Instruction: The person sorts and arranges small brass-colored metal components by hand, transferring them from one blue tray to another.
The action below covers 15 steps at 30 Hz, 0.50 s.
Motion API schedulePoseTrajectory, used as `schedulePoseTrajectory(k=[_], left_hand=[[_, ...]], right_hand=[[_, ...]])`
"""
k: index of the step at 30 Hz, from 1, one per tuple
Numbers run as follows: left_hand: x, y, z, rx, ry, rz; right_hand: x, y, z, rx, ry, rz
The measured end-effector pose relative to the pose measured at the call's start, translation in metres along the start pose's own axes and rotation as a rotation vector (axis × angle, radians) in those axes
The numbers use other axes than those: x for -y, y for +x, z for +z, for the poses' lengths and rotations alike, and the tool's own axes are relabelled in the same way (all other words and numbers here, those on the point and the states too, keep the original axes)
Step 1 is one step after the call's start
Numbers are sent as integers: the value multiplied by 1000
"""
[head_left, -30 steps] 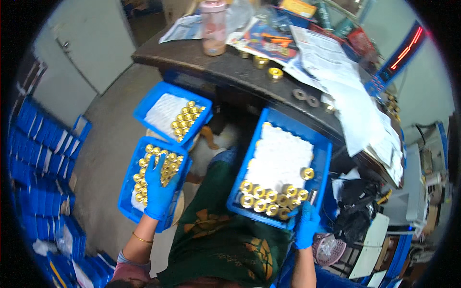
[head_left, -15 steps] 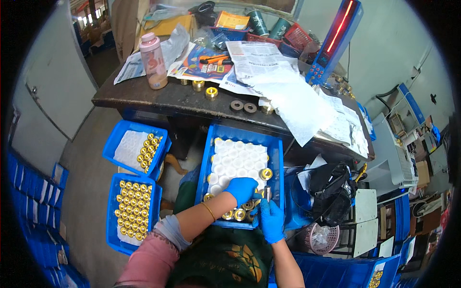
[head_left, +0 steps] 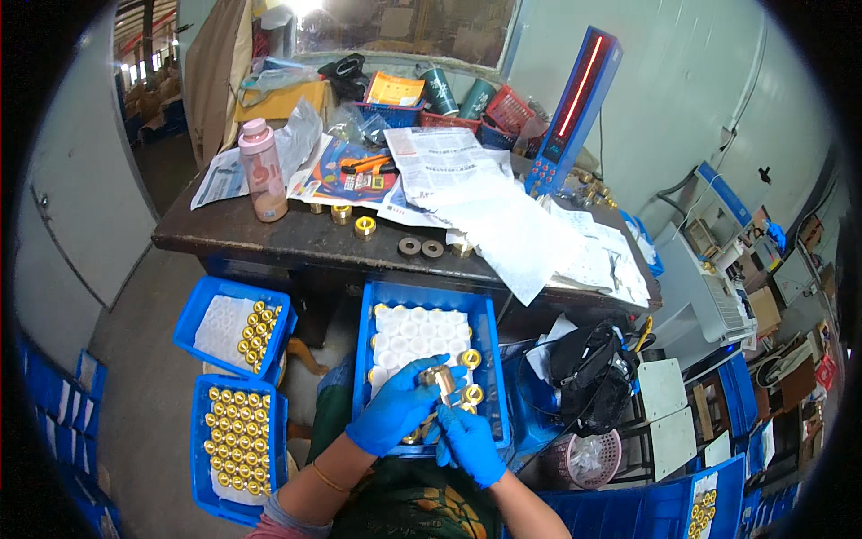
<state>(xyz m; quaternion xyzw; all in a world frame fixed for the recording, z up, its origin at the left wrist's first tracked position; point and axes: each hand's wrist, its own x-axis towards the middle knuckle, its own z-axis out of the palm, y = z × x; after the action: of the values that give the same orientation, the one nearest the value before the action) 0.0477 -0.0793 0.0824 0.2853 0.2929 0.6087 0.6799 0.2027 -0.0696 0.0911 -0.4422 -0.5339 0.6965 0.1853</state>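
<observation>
In my gloved left hand (head_left: 393,415) is a round metal fitting (head_left: 436,378), its fingers closed round it above the blue bin (head_left: 496,359). My gloved right hand (head_left: 473,446) is just below it, closed on a slim silvery cylinder (head_left: 444,396) that meets the fitting; whether its tip is inside I cannot tell. Under the hands, a white dimpled sheet (head_left: 418,331) covers much of the bin. Loose gold-rimmed fittings (head_left: 471,358) lie along its right side and near end, partly hidden by my hands.
Two blue bins of gold-rimmed fittings (head_left: 239,440) stand at the left. The dark table (head_left: 305,235) ahead bears a pink bottle (head_left: 263,171), papers (head_left: 449,166), two grey rings (head_left: 420,247) and a blue gauge display (head_left: 575,112). A black bag (head_left: 593,377) sits right of the bin.
My left hand has come up from the bin with a fitting in it. The right hand has moved left to meet it, bringing the silvery cylinder. The view has tilted up.
</observation>
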Motion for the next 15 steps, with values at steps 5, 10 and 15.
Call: schedulePoseTrajectory(k=[5, 10, 15], left_hand=[[3, -21, 6, -223, 453, 51], [4, -32, 18, -305, 235, 31], [7, -34, 14, -338, 319, 109]], right_hand=[[-27, 11, 9, -408, -913, -780], [-27, 9, 10, -396, -928, -857], [-27, 9, 11, -484, -894, -727]])
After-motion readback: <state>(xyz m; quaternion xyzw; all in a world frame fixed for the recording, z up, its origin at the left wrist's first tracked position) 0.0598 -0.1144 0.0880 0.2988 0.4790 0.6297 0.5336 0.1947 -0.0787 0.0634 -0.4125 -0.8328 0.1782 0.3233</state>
